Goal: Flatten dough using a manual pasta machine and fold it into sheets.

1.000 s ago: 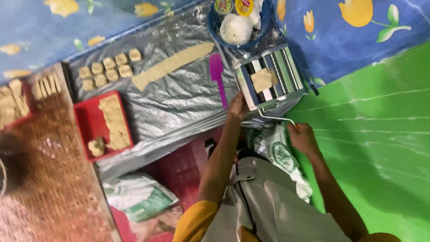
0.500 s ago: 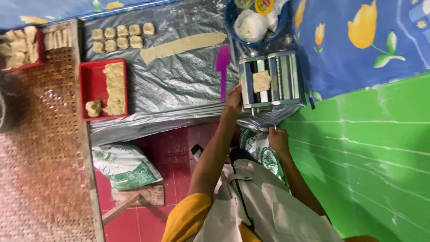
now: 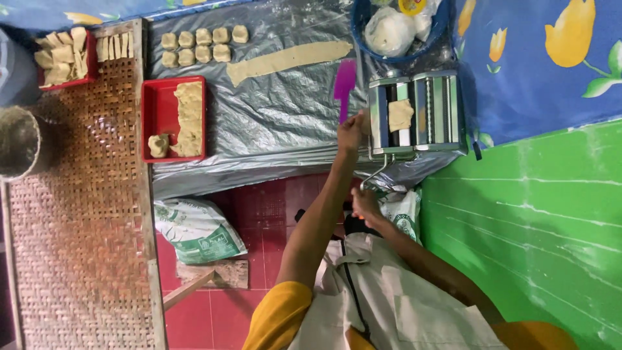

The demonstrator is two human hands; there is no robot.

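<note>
— What holds what on the plastic-covered tabletop (image 3: 272, 123)?

— A red tray (image 3: 150, 120) at its left edge carries one long slab of dough and one small lump. A second red tray (image 3: 91, 61), on the woven mat (image 3: 78, 227) at the far left corner, is heaped with dough pieces, too jumbled to count. A blue basin (image 3: 363, 39) at the top edge holds a tied white bag and a yellow-lidded tub.

— And loose on the sheet?

— Eight small dough squares (image 3: 204, 45) in two rows of four, one long rolled dough strip (image 3: 288, 59), and one purple spatula (image 3: 343, 87).

— The hands?

— The pasta roller (image 3: 414, 113) stands at the right edge with one dough piece (image 3: 400, 115) lying on its rollers. The left hand (image 3: 352, 129) rests against the machine's near side, fingers loosely curled; whether it grips anything I cannot tell. The right hand (image 3: 365, 204) is closed around the crank handle (image 3: 376, 176) below the table edge.
</note>
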